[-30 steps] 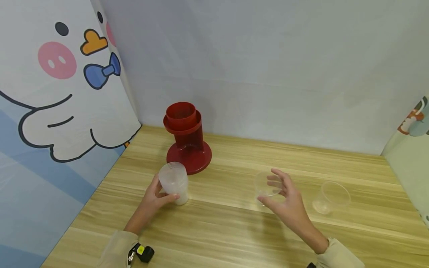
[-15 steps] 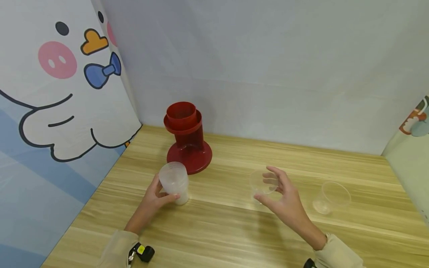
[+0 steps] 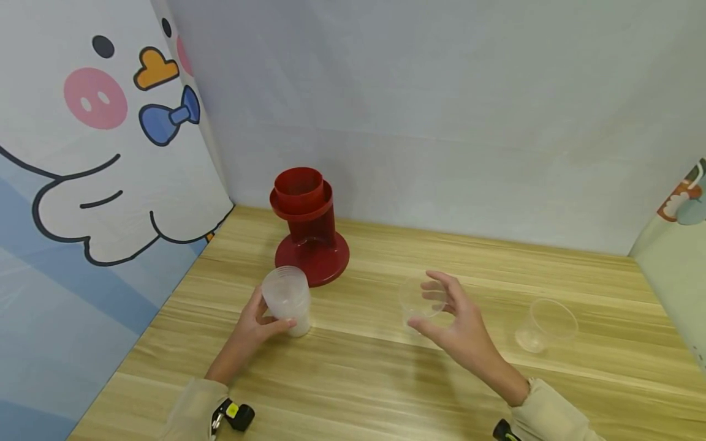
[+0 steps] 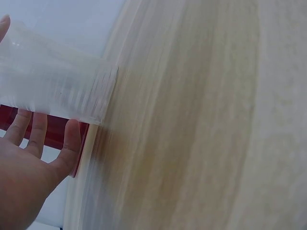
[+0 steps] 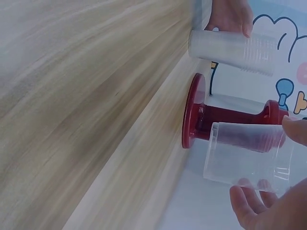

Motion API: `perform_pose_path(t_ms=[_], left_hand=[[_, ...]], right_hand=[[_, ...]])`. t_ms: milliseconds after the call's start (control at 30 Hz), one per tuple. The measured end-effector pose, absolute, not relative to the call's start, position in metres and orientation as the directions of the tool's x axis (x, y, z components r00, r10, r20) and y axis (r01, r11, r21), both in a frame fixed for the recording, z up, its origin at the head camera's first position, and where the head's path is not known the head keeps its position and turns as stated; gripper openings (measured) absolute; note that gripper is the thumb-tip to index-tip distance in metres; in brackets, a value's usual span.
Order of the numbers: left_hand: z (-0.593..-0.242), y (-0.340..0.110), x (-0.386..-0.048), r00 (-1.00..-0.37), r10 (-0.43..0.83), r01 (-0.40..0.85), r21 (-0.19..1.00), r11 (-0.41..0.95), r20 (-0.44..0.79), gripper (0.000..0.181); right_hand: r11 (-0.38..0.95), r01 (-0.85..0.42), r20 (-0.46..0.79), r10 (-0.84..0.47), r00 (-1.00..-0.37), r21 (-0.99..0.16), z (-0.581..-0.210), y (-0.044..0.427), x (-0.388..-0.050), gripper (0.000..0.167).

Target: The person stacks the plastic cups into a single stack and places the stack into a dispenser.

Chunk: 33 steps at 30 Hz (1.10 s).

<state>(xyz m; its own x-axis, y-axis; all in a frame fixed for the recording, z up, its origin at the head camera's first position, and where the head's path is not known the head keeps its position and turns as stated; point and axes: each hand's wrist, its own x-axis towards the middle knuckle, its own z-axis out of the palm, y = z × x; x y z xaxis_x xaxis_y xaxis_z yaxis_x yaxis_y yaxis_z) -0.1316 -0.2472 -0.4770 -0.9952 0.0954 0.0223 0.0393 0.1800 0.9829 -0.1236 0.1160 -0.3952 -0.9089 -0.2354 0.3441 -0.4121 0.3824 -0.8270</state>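
A stack of nested clear plastic cups (image 3: pixel 285 295) stands on the table at the left, and my left hand (image 3: pixel 255 324) grips it round the side. In the left wrist view, the fingers of that hand curve along the stack (image 4: pixel 57 76). My right hand (image 3: pixel 462 331) holds a single clear plastic cup (image 3: pixel 415 309) between thumb and fingers, mouth up. The right wrist view shows this cup (image 5: pixel 247 155) apart from the table surface. A third clear cup (image 3: pixel 543 331) stands alone to the right of my right hand.
Behind the stack stands a red holder (image 3: pixel 311 242) with a round base and an open tube on top. Light wood-grain tabletop (image 3: pixel 353 380) lies around the hands. A pale curtain (image 3: pixel 430 122) hangs at the back, with a cartoon-print panel (image 3: pixel 110 171) at the left.
My right hand has moved steadily left with its cup, away from the lone cup. My left hand and the stack have stayed in place.
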Motion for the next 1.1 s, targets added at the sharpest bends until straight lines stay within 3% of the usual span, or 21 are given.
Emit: perform_pose_path(t_ms=[233, 1100], left_hand=[[-0.477, -0.248, -0.132, -0.995, 0.099, 0.041, 0.982, 0.182, 0.023, 0.082], [-0.476, -0.247, -0.132, -0.996, 0.092, 0.024, 0.984, 0.176, 0.008, 0.081]], right_hand=[[0.354, -0.431, 0.353, -0.264, -0.898, -0.830, -0.408, 0.116, -0.133, 0.075], [0.288, -0.448, 0.365, -0.299, -0.882, -0.847, -0.404, 0.085, -0.139, 0.074]])
